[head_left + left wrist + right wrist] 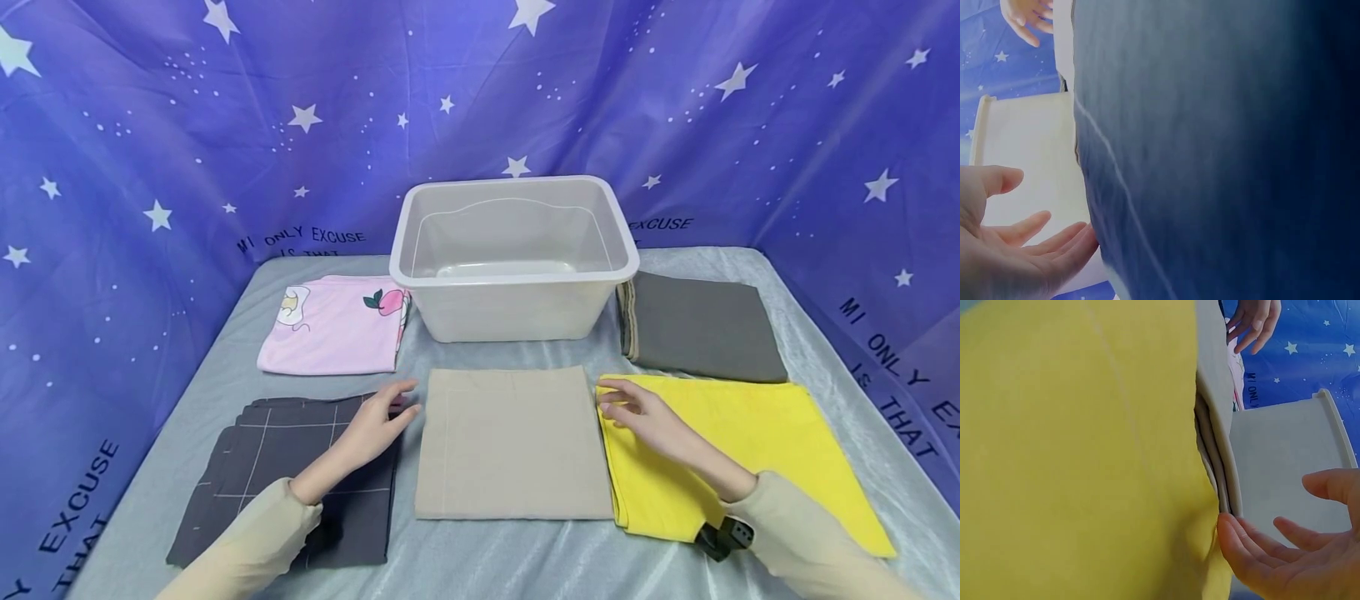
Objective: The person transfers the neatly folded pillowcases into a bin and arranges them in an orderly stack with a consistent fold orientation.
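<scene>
Fingers of the left hand and right hand are loosely parted, gripping nothing — they lie at either side of the folded beige cloth, lower centre, perhaps so both edges are within reach. A dark checked cloth, lower left, and yellow cloth, lower right, flank it; the plastic tub stands mid-frame. Pale and velvety, the table meets star-printed curtains above.

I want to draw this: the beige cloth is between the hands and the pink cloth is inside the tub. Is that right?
Not quite: the pink cloth lies outside the tub, on its left, as the head view shows. The beige cloth is between the left hand and right hand.
</scene>
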The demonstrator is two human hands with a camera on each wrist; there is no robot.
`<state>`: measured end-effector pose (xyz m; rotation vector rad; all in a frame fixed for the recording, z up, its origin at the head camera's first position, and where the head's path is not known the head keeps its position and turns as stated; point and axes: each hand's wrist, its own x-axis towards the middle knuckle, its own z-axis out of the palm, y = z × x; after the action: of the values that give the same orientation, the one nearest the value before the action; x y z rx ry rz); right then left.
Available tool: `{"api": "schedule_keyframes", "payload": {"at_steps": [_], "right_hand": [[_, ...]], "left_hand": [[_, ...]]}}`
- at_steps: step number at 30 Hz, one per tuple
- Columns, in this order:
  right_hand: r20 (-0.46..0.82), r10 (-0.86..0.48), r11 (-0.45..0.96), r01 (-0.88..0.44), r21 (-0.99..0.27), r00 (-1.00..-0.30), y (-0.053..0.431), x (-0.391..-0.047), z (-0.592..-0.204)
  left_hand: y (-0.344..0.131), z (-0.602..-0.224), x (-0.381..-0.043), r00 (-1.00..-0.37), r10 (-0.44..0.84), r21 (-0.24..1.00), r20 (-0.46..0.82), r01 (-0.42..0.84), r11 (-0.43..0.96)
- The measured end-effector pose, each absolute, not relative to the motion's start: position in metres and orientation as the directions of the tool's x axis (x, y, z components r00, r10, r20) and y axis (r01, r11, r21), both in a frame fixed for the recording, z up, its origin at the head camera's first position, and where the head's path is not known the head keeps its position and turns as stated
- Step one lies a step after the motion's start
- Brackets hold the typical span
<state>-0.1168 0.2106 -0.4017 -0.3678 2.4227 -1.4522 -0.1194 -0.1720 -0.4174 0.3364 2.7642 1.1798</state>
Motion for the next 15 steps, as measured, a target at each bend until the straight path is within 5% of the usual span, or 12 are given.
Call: {"api": "schedule_keyframes", "payload": {"at_steps": [15], "right_hand": [[-0.258, -0.406, 0.362, 0.105, -0.926, -0.877, 0.2064, -0.1152, -0.4063]], "left_hand": [[-0.1661, -0.4271, -0.1205, -0.955, 0.268, 0.802, -0.127, 0.060, 0.594]]}}
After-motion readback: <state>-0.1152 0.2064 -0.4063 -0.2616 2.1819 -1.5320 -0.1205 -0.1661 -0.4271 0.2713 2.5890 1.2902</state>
